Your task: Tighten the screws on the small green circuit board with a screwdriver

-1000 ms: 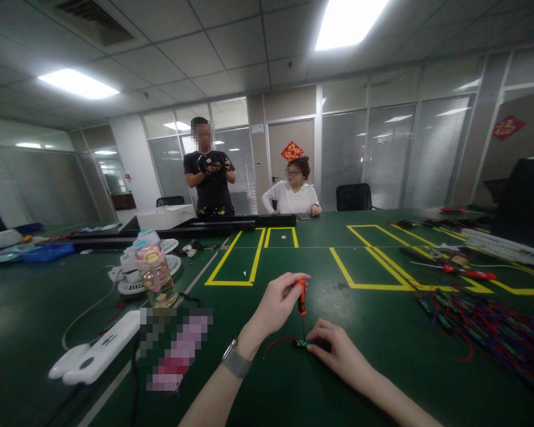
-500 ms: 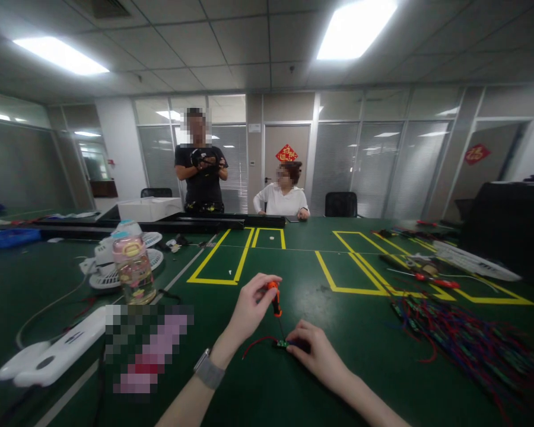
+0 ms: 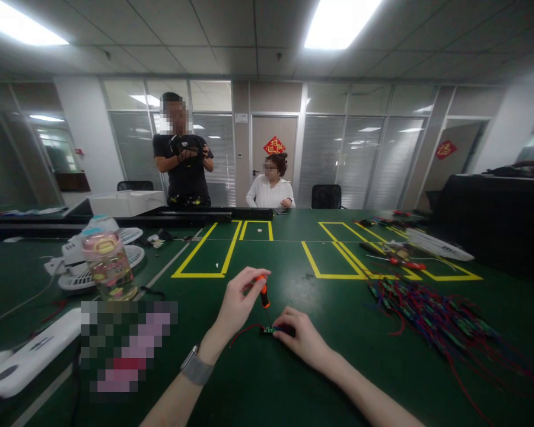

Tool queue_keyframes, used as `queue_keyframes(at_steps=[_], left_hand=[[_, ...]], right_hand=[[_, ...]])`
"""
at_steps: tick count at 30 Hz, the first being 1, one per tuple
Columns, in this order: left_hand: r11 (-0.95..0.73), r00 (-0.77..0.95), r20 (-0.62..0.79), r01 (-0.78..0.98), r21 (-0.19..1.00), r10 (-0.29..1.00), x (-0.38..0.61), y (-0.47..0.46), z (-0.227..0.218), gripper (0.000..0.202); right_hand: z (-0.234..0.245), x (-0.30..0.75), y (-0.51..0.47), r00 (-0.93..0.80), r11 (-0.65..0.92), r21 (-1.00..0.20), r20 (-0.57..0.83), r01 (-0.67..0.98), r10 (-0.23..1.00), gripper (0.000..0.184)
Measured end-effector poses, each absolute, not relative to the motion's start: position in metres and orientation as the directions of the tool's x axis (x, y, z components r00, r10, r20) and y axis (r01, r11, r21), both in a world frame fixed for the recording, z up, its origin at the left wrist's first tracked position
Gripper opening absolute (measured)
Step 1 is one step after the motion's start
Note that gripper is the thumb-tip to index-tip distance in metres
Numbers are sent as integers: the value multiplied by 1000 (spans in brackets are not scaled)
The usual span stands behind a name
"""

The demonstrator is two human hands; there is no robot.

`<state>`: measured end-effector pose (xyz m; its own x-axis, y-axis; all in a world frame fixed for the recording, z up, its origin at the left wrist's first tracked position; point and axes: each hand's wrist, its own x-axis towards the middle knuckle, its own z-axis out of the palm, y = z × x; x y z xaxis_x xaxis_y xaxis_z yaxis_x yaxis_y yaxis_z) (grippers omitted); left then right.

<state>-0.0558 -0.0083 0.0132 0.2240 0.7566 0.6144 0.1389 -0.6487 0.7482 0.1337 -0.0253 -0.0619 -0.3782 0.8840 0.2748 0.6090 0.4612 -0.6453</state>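
Observation:
My left hand pinches a small orange-handled screwdriver upright, its tip pointing down at a little green circuit board on the green table. My right hand rests on the table and presses its fingertips on that board, holding it down. A thin red wire curls out from the board towards my left wrist, which wears a grey watch.
A heap of red and blue wired boards lies to the right, with red-handled screwdrivers beyond. A drink bottle, a white fan and a white power strip sit left. One person stands and another sits at the far side.
My head has turned, so the whole scene has slid left and down in view. Both hands keep the same hold on the screwdriver and the board.

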Motion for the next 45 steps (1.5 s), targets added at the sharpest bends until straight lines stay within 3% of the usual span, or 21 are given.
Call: queue_keyframes(at_steps=[6, 13, 17, 26, 36, 41, 45], left_hand=[[-656, 224, 627, 86, 750, 746, -57, -7, 11, 27], [-683, 149, 667, 194, 704, 730, -54, -5, 7, 23], [-688, 159, 671, 120, 715, 725, -51, -5, 5, 29], [-649, 46, 649, 121, 751, 760, -43, -6, -5, 21], [-707, 33, 725, 256, 659, 688, -42, -12, -3, 17], [-713, 92, 717, 249, 655, 691, -43, -13, -2, 27], [-726, 78, 740, 288, 625, 668, -42, -12, -1, 19]], right_hand=[[-61, 135, -27, -388, 493, -647, 312, 581, 867, 13], [-64, 136, -25, -396, 505, -641, 321, 578, 860, 14], [-64, 136, -25, -389, 499, -645, 319, 579, 864, 14], [-66, 136, -25, -389, 482, -647, 295, 591, 873, 12], [-66, 137, -24, -390, 485, -652, 300, 583, 871, 12], [-64, 136, -25, -387, 485, -655, 302, 580, 871, 12], [-64, 136, -25, -390, 484, -658, 299, 577, 871, 12]])
